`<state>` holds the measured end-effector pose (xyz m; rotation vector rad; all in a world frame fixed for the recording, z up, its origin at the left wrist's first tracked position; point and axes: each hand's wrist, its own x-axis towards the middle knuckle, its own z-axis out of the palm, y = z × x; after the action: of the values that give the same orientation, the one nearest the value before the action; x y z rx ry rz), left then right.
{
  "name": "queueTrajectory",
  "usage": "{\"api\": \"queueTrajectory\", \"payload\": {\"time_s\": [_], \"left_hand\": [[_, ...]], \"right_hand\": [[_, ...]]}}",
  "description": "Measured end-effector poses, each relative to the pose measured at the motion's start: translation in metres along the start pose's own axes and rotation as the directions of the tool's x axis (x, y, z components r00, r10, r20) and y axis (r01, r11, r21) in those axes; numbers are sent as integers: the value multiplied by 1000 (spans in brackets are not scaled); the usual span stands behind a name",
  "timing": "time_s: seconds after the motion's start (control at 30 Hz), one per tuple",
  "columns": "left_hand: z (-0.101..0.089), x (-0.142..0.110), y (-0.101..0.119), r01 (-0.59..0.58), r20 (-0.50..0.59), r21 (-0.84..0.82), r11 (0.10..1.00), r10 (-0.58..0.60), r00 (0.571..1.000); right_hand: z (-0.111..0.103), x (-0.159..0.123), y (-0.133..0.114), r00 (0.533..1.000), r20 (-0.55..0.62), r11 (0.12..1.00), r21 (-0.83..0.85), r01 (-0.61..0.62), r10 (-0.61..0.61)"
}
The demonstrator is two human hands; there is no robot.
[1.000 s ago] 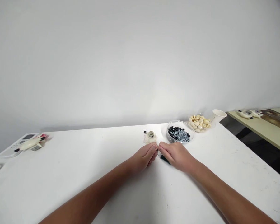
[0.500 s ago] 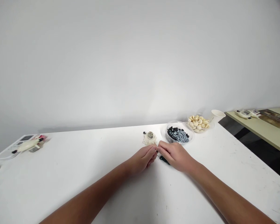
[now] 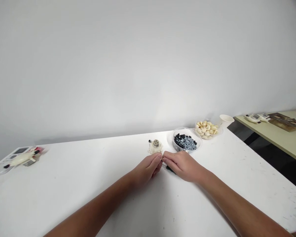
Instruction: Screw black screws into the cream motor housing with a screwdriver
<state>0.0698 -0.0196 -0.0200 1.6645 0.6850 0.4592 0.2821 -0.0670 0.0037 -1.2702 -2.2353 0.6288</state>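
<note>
My left hand (image 3: 149, 168) and my right hand (image 3: 182, 165) meet fingertip to fingertip low over the white table. Both are closed in a pinch; whatever lies between the fingers is too small and too covered to name. Partly under my right hand lies a screwdriver (image 3: 170, 169) with a dark green handle and a thin shaft. Just beyond my left fingertips sits a cream plastic piece (image 3: 156, 146) with a round metal motor-like part on top and a small black tip at its left.
A clear bowl (image 3: 186, 140) holds black pieces and silver screws. Behind it are a container of cream oval pieces (image 3: 206, 130) and a white paper cup (image 3: 226, 120). At far left, a cream assembly (image 3: 22, 158) rests on a white device; another assembly (image 3: 257, 118) lies on the side table (image 3: 289, 141).
The whole view has shifted slightly, so the table things appear a little further left. My hands stay pinched together, with only slight finger movement.
</note>
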Motion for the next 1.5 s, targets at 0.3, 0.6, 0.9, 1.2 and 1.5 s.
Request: {"api": "queueTrajectory", "payload": {"time_s": [0.3, 0.6, 0.9, 1.2, 1.5], "left_hand": [[-2, 0, -1, -3, 1, -4, 1000, 3, 1000], [-3, 2, -6, -4, -4, -55, 998, 4, 1000], [-2, 3, -8, 0, -6, -109, 994, -1, 1000], [-3, 3, -7, 18, -5, -56, 998, -18, 1000], [-5, 3, 1, 43, 21, 24, 999, -43, 999]], "right_hand": [[5, 1, 2, 1000, -25, 1000, -3, -19, 19], [0, 3, -1, 998, -53, 999, 40, -34, 36], [-1, 1, -4, 1000, -24, 1000, 26, -12, 13], [5, 1, -6, 997, -47, 995, -70, -65, 62], [7, 1, -5, 998, -43, 986, -155, -62, 56]]}}
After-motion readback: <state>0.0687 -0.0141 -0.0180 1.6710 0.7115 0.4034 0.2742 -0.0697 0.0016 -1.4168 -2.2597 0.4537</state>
